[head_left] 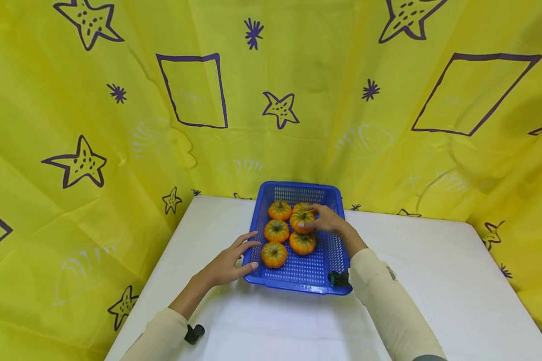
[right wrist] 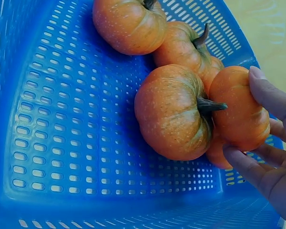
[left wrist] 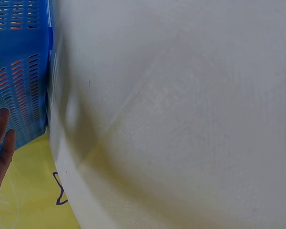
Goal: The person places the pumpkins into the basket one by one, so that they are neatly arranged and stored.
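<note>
A blue plastic basket (head_left: 316, 281) holds several small orange pumpkins with green-brown tops. In the head view my right hand (head_left: 328, 220) reaches over the basket's right side and grips one pumpkin (head_left: 300, 219), which sits higher than those around it. The right wrist view shows that pumpkin (right wrist: 236, 107) between thumb and fingers, beside another pumpkin (right wrist: 174, 114) with a dark stem. My left hand (head_left: 228, 263) is at the basket's left wall, fingers spread and holding nothing. In the left wrist view its fingertips (left wrist: 2, 114) overlap the slotted wall (left wrist: 19, 90); whether they touch it I cannot tell.
The basket stands on a white table (head_left: 289, 326), close to its far edge. A yellow curtain (head_left: 316, 155) with purple stars and frames hangs behind and along the sides. Small dark cameras are on both wrists, the left one (head_left: 194, 333) by the sleeve.
</note>
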Demonstrator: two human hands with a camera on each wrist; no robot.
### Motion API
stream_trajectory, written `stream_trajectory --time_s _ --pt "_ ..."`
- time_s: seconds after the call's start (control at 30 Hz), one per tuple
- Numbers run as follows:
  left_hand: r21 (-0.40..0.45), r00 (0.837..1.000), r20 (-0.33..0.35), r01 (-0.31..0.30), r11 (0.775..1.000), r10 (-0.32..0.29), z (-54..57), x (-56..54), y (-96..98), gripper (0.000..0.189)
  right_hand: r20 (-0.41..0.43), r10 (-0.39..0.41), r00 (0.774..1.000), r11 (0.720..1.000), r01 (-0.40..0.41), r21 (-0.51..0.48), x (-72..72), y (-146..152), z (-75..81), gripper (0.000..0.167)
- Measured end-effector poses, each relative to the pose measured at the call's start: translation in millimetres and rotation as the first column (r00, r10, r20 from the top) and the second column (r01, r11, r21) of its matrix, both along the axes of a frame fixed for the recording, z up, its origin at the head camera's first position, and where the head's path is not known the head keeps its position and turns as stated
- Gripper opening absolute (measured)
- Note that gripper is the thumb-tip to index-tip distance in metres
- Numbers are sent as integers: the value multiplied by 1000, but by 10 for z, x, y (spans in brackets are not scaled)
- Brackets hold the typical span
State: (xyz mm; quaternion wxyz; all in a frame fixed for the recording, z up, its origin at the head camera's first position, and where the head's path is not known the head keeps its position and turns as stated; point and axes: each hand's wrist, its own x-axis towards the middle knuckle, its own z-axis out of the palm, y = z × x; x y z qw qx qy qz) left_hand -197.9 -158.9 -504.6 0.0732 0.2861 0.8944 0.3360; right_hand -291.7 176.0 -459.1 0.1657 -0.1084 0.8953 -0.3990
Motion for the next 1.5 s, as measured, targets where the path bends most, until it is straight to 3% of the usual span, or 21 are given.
stream_trajectory --time_s 0.27,0.7,1.13,1.5 --pt "2 1000 7 -4 1000 4 -19 4 0 56 -15 -44 999 999 44 -9 2 11 -34 75" --pt "-15 1000 5 -6 1000 6 -16 -1 -1 58 -16 -52 999 999 52 -2 -8 11 -52 74" --pt "-18 1000 7 0 1000 0 -9 -3 -1 59 49 15 999 1000 -16 2 21 11 -17 72" --pt "-5 1000 18 -10 1000 10 15 4 16 56 109 -55 993 997 61 -57 19 15 -24 72"
